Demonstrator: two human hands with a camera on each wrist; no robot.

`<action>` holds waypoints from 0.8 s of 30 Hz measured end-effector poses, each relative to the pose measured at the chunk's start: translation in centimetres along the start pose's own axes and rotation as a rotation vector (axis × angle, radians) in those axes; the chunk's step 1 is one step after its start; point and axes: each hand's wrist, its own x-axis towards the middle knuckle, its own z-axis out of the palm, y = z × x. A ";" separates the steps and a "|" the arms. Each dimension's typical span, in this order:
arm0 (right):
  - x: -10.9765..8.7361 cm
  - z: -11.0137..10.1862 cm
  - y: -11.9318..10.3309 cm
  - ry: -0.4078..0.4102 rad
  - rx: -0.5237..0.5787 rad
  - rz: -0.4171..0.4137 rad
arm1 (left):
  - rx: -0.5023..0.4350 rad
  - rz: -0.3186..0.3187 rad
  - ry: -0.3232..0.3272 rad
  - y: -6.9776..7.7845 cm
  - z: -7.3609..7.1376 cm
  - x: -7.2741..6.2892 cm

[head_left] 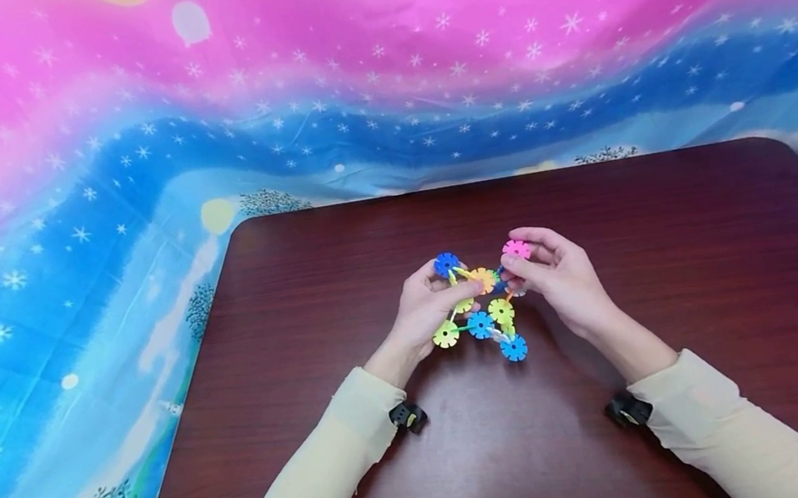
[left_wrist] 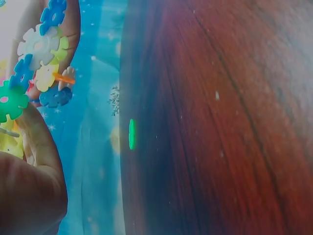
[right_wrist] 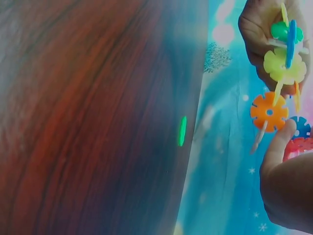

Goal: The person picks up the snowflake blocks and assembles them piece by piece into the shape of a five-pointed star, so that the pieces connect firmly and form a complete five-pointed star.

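An openwork figure of interlocking plastic snowflake discs (head_left: 480, 324), in blue, yellow, green, orange and white, is held up over the table. My left hand (head_left: 418, 311) grips its left side, thumb lying across an orange-yellow disc (head_left: 483, 279). On the other side my right hand (head_left: 563, 276) pinches a pink snowflake disc (head_left: 516, 249) between thumb and fingers at the figure's upper right. In the right wrist view the right thumb is beside an orange disc (right_wrist: 269, 112) and a dark blue one. A white disc (left_wrist: 38, 46) and a green disc (left_wrist: 11, 100) show in the left wrist view.
The dark brown wooden table (head_left: 299, 296) has rounded far corners. Behind it and along the left hangs a pink and blue cloth (head_left: 359, 61) with snowflakes and trees. Both cuffs carry small black wrist cameras (head_left: 409, 417).
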 end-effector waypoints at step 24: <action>-0.1 1.5 -0.2 0.181 -0.195 -0.105 | -0.074 0.114 0.158 -0.4 1.6 0.2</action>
